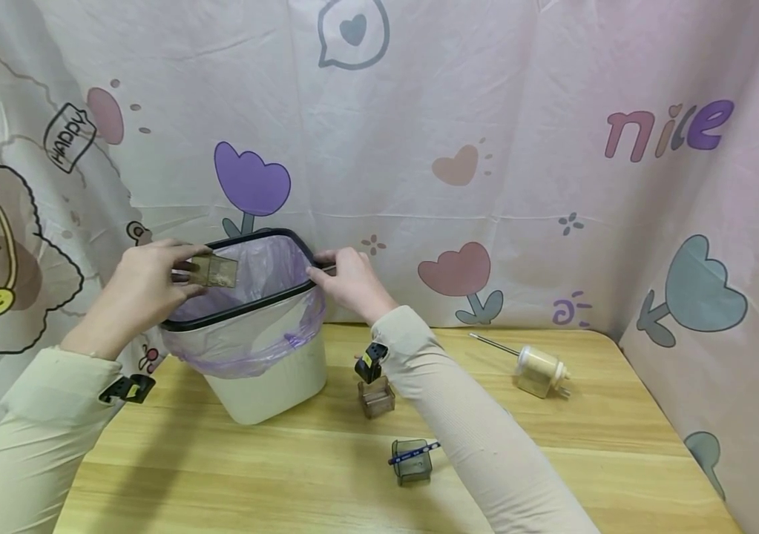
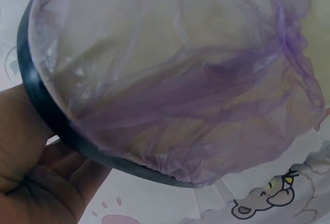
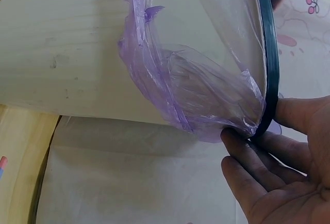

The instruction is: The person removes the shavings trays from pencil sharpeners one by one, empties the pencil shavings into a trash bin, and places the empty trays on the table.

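A white trash can [image 1: 265, 393] stands at the left of the table, lined with a purple plastic bag [image 1: 245, 360] under a black rim ring [image 1: 255, 305]. Above its mouth, my left hand [image 1: 148, 285] holds a small see-through brownish plastic box [image 1: 217, 271] between thumb and fingers. That box does not show in the left wrist view, where the ring hides part of the hand [image 2: 36, 182]. At the can's right corner my right hand [image 1: 352, 282] pinches the ring. The right wrist view has its thumb and fingers [image 3: 247, 157] on either side of the ring.
Right of the can lies a small brownish plastic box [image 1: 377, 398]. Nearer is a grey see-through box [image 1: 414, 471] with a blue pen-like stick [image 1: 412, 452] across it. A cream-coloured device with a metal rod [image 1: 539, 372] lies at the right. A printed curtain [image 1: 379, 148] hangs behind the table.
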Motion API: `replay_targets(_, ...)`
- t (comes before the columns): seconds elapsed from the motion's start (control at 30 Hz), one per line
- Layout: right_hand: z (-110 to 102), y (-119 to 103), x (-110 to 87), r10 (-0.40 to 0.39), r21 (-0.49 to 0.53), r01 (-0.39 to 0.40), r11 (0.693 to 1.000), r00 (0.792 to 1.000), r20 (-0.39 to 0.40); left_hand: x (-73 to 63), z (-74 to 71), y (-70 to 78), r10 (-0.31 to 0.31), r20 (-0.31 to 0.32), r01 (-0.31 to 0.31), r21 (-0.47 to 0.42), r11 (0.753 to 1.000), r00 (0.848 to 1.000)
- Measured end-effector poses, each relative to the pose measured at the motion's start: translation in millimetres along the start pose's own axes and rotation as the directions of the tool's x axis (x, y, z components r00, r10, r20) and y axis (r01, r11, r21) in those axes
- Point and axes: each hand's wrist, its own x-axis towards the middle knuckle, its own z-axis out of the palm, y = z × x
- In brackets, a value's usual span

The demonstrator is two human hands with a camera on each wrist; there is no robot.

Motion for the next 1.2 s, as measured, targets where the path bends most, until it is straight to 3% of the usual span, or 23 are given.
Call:
replay_targets(0.23,0.6,0.9,0.2,0.01,-0.002,-0.01,1.0,1.0,0.0,0.2,-1.4,-1.2,0.014,-0.005,-0.014,0.022,1.0,1.0)
replay_targets(0.5,0.3,0.4,0.0,0.008,-0.01,-0.008,1.0,1.0,-0.002,0.4,-0.1,-1.4,0.096,-0.042,-0.093,0.069,0.993,0.994)
replay_targets(1.2,0.5,-1.8,-1.5,0.014,-0.017,-0.013,1.0,1.0,0.004,-1.7,-1.6,2.7,0.159,-0.048,-0.153,0.099,0.983,0.986)
